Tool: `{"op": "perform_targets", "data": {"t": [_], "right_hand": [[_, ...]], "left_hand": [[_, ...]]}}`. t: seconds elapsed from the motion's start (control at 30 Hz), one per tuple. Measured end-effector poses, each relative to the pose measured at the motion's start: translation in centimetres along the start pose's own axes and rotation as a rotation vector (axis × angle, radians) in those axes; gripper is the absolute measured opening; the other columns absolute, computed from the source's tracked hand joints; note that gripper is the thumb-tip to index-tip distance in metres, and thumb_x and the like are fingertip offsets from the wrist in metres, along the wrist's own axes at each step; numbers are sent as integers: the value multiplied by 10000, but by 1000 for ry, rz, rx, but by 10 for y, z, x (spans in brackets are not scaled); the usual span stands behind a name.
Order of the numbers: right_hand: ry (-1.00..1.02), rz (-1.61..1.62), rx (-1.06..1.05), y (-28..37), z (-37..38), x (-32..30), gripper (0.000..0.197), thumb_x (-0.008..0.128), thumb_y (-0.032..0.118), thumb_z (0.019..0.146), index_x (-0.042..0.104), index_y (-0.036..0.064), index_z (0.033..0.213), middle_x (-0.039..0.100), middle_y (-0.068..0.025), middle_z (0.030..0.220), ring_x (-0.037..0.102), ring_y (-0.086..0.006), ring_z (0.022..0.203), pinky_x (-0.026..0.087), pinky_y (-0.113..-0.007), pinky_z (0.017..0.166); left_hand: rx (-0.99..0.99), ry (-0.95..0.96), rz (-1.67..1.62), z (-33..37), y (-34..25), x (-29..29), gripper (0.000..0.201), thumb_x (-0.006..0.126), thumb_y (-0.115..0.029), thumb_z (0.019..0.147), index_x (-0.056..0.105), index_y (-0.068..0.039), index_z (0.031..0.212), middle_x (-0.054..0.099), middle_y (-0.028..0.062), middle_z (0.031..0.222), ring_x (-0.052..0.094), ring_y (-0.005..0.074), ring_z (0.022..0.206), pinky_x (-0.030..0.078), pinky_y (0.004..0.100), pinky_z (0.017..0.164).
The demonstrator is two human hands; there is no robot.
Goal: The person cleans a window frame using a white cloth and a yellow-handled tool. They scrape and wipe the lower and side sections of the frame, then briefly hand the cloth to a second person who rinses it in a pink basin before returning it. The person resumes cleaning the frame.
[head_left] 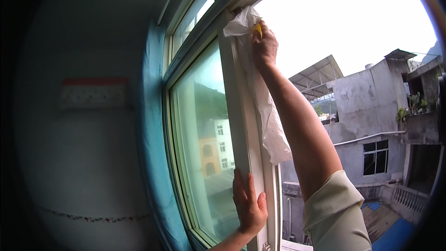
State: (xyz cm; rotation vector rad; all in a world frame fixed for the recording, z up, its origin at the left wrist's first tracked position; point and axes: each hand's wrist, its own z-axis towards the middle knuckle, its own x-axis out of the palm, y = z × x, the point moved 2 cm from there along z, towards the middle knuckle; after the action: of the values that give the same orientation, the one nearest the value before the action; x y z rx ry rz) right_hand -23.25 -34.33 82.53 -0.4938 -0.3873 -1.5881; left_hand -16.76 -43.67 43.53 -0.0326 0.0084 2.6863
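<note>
High up at the top corner of the window frame, my right hand (265,45) is closed on a small yellow thing (257,29), mostly hidden by the fingers. Crumpled beside it is a thin white sheet (244,22); whether it is cloth or plastic film I cannot tell. From there the sheet trails down the pale frame, and its loose lower end hangs beside my right forearm. Lower down, my left hand (251,205) rests with fingers stretched out against the upright edge of the sliding window sash (235,97). Nothing shows in it.
Greenish window glass (202,153) fills the sash on the left, with a blue curtain (160,158) along its outer side. A white air conditioner with a red top (95,94) hangs on the dim room wall. Outside the opening stand grey concrete buildings (367,97) with a balustrade.
</note>
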Motion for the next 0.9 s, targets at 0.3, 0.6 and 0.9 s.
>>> {"op": "perform_targets", "data": {"t": [0.3,0.6,0.9], "right_hand": [[333,-406,-35,10,7,-16,358,350,202,1031,638,80,1204,697,-244,1075,658,-430,1056,486,-522,933],[418,-444,-286,8,-65,-75,446,495,107,951,547,-10,1377,652,-282,844,671,-430,724,532,-518,677],[572,-438,-198,20,-211,-168,550,607,104,921,475,49,1452,597,-174,850,633,-351,591,523,-451,520]], "left_hand": [[-14,-16,-33,1,-1,1,710,606,-86,915,285,-9,1543,259,351,1551,332,519,1395,296,558,1134],[-7,1,-8,1,-4,-1,692,553,-34,934,241,12,1549,196,327,1584,239,493,1461,249,526,1178],[-17,9,-25,2,0,-7,680,570,-112,957,254,14,1545,174,334,1589,231,516,1453,238,551,1174]]}}
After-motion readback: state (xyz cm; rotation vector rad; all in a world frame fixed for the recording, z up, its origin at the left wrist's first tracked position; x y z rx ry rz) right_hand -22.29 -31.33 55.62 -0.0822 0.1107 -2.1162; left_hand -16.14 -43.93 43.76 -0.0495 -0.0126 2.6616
